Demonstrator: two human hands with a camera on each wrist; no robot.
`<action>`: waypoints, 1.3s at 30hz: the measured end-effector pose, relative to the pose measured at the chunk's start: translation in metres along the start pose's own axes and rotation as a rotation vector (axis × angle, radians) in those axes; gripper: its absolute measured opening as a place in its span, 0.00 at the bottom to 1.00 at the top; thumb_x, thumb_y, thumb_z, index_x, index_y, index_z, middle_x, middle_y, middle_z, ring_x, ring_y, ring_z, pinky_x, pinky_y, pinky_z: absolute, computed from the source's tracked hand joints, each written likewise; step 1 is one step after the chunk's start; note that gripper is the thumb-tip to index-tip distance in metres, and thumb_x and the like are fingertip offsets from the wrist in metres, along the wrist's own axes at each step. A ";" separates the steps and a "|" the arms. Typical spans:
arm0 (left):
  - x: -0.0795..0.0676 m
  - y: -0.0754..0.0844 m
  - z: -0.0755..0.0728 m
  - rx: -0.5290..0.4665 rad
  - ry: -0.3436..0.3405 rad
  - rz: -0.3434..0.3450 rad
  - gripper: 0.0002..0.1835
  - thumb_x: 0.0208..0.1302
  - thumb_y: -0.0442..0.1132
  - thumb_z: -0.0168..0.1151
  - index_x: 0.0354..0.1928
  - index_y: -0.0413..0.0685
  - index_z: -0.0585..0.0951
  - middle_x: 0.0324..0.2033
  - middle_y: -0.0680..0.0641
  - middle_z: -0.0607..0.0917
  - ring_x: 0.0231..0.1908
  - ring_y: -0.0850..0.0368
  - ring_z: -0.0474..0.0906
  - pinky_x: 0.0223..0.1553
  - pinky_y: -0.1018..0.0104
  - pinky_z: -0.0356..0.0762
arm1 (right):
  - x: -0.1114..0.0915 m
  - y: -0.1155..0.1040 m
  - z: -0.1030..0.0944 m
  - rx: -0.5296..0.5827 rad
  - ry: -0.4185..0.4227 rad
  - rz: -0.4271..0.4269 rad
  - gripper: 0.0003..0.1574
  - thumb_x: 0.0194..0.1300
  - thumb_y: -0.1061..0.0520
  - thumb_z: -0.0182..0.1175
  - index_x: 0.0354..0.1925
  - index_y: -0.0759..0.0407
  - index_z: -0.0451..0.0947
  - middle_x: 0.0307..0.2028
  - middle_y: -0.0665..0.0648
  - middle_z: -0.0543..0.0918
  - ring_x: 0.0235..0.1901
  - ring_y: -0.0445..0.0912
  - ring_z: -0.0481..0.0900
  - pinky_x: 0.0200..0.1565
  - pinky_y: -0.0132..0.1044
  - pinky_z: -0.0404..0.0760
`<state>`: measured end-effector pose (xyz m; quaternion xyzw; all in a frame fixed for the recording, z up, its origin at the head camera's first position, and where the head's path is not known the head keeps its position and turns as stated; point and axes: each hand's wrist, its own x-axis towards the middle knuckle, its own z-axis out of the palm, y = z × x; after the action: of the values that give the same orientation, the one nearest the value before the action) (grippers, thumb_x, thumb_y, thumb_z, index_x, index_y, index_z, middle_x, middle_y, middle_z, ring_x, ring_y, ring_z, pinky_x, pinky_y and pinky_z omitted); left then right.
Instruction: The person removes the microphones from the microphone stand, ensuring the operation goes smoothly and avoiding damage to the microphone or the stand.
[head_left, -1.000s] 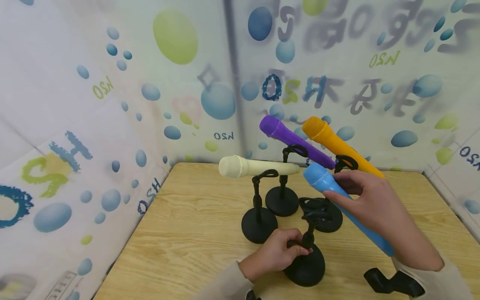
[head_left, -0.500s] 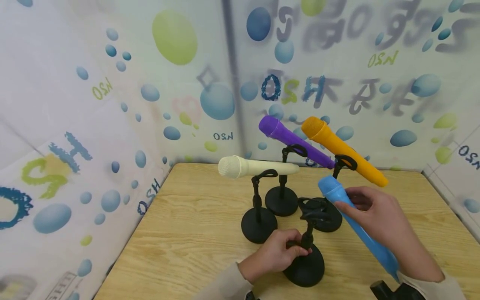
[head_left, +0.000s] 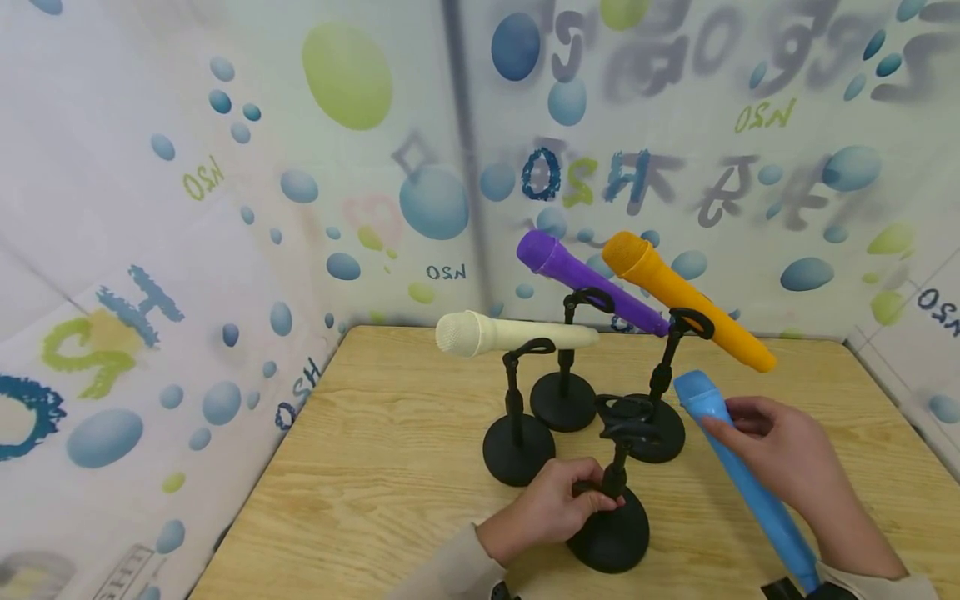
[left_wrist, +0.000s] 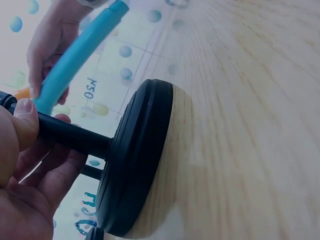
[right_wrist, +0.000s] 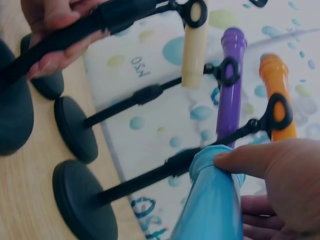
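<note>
My left hand (head_left: pixel 558 504) grips the upright of the nearest black microphone stand (head_left: pixel 611 542), just above its round base; the stand's clip on top holds no microphone. In the left wrist view the thumb and fingers curl around the post (left_wrist: pixel 75 135). On the right, my right hand (head_left: pixel 787 454) pinches a blue microphone (head_left: pixel 750 492) below its head, between thumb and fingers. The microphone slants, head up and away, tail toward my right sleeve. In the right wrist view the thumb presses the collar of the blue microphone (right_wrist: pixel 212 200).
Behind stand three black stands, bearing a cream microphone (head_left: pixel 525 336), a purple microphone (head_left: pixel 592 283) and an orange microphone (head_left: pixel 690 304) in their clips. The wooden table (head_left: pixel 360 467) meets patterned walls (head_left: pixel 375 208) at the back and both sides.
My right hand has moved right and toward me with the blue microphone, away from the stands. The left hand has stayed on its stand.
</note>
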<state>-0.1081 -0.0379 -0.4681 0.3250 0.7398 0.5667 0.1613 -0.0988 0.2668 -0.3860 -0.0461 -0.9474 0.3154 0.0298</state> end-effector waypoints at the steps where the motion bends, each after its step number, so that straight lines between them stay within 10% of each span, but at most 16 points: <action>1: 0.000 0.000 0.000 0.001 0.001 0.000 0.04 0.74 0.29 0.67 0.47 0.37 0.86 0.46 0.39 0.94 0.46 0.71 0.89 0.51 0.77 0.84 | 0.001 0.003 0.000 -0.004 -0.003 0.012 0.47 0.76 0.33 0.65 0.65 0.74 0.77 0.57 0.78 0.86 0.52 0.69 0.87 0.45 0.56 0.89; 14: 0.001 -0.001 0.000 0.005 -0.002 0.008 0.05 0.75 0.30 0.67 0.47 0.36 0.86 0.45 0.38 0.94 0.45 0.73 0.88 0.51 0.78 0.83 | 0.010 0.028 0.013 -0.023 0.003 0.065 0.47 0.76 0.34 0.65 0.61 0.79 0.79 0.50 0.77 0.88 0.44 0.64 0.88 0.35 0.43 0.85; 39: 0.000 -0.001 -0.002 0.006 -0.029 0.014 0.05 0.75 0.30 0.66 0.48 0.37 0.86 0.48 0.39 0.94 0.46 0.73 0.88 0.53 0.78 0.83 | 0.032 0.062 0.034 -0.027 -0.102 0.241 0.53 0.78 0.31 0.58 0.63 0.83 0.75 0.62 0.84 0.79 0.53 0.73 0.81 0.52 0.65 0.83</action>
<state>-0.1098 -0.0393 -0.4681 0.3387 0.7366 0.5611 0.1669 -0.1288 0.2993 -0.4495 -0.1436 -0.9394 0.3059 -0.0572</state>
